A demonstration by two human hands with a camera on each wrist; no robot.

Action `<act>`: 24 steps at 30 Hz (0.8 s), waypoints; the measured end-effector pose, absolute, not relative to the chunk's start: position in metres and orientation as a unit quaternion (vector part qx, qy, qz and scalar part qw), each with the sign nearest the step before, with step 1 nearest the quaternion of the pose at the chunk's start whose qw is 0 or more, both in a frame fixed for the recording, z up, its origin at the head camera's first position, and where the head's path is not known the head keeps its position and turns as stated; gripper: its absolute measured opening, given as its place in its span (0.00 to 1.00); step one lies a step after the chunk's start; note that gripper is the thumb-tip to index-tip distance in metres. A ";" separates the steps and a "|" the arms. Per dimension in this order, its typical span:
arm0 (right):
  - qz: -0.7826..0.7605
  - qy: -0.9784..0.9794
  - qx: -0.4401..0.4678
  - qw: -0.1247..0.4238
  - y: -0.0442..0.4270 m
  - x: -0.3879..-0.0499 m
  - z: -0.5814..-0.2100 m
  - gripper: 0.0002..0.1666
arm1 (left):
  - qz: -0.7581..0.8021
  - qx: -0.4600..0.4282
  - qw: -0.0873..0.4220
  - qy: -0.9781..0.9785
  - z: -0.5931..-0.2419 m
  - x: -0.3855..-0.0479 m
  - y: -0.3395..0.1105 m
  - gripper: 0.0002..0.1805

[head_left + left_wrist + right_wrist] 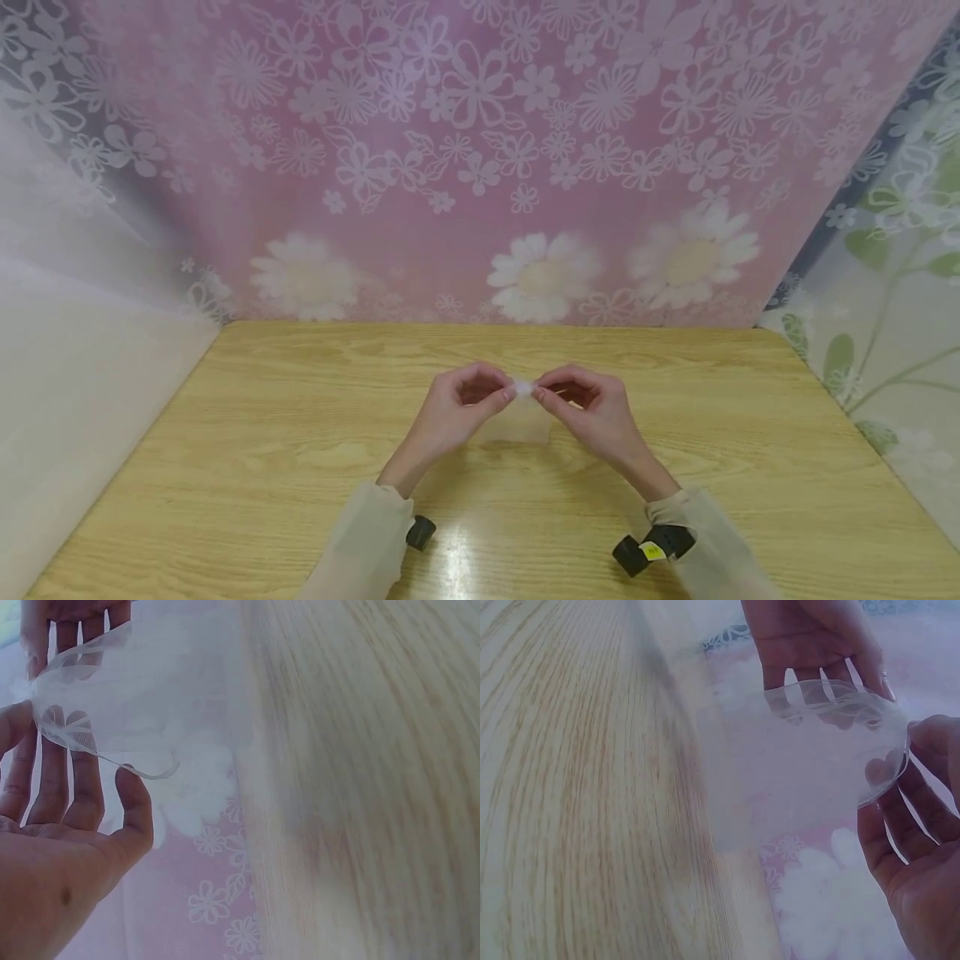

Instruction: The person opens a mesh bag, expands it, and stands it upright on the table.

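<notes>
A small sheer white drawstring bag [519, 428] hangs above the wooden table, its top gathered between both hands. My left hand [462, 402] pinches the gathered top from the left with thumb and fingertips. From the right, my right hand [594, 408] pinches the same bunched top, close to the other fingertips. In the left wrist view, the bag [157, 697] is see-through, and a thin string [161, 776] loops out from its edge. The right wrist view shows the bag [780, 765] spread flat below its puckered top, with fingers visible through it.
The wood-grain table [300, 500] lies beneath both arms. A pink flowered curtain [420, 200] stands along its back edge, with pale sheets [82, 333] at the left and a leaf-patterned sheet [892, 350] at the right. Black wrist straps [670, 542] sit at the sleeves.
</notes>
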State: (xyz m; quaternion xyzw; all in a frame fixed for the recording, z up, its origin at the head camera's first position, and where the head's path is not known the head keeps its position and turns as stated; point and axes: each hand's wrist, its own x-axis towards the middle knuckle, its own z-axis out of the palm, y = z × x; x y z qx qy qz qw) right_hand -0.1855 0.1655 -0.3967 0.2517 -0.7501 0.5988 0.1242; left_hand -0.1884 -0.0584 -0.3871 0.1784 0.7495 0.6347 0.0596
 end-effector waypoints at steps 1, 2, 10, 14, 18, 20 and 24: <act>0.598 -0.751 0.251 0.125 0.165 -0.185 -0.397 0.07 | 0.634 0.180 0.061 0.749 -0.387 -0.188 -0.059 0.06; 0.598 -0.752 0.248 0.124 0.165 -0.185 -0.397 0.07 | 0.633 0.182 0.061 0.750 -0.388 -0.188 -0.059 0.06; 0.594 -0.763 0.230 0.113 0.164 -0.182 -0.396 0.05 | 0.627 0.179 0.062 0.756 -0.387 -0.187 -0.058 0.05; 0.595 -0.760 0.233 0.117 0.162 -0.182 -0.397 0.05 | 0.623 0.179 0.057 0.759 -0.387 -0.188 -0.059 0.04; 0.591 -0.761 0.240 0.120 0.162 -0.183 -0.398 0.06 | 0.624 0.182 0.056 0.758 -0.388 -0.189 -0.060 0.03; 0.588 -0.763 0.241 0.119 0.161 -0.183 -0.398 0.05 | 0.624 0.182 0.057 0.757 -0.388 -0.189 -0.060 0.03; 0.584 -0.769 0.237 0.111 0.160 -0.182 -0.399 0.05 | 0.623 0.179 0.058 0.759 -0.389 -0.188 -0.062 0.03</act>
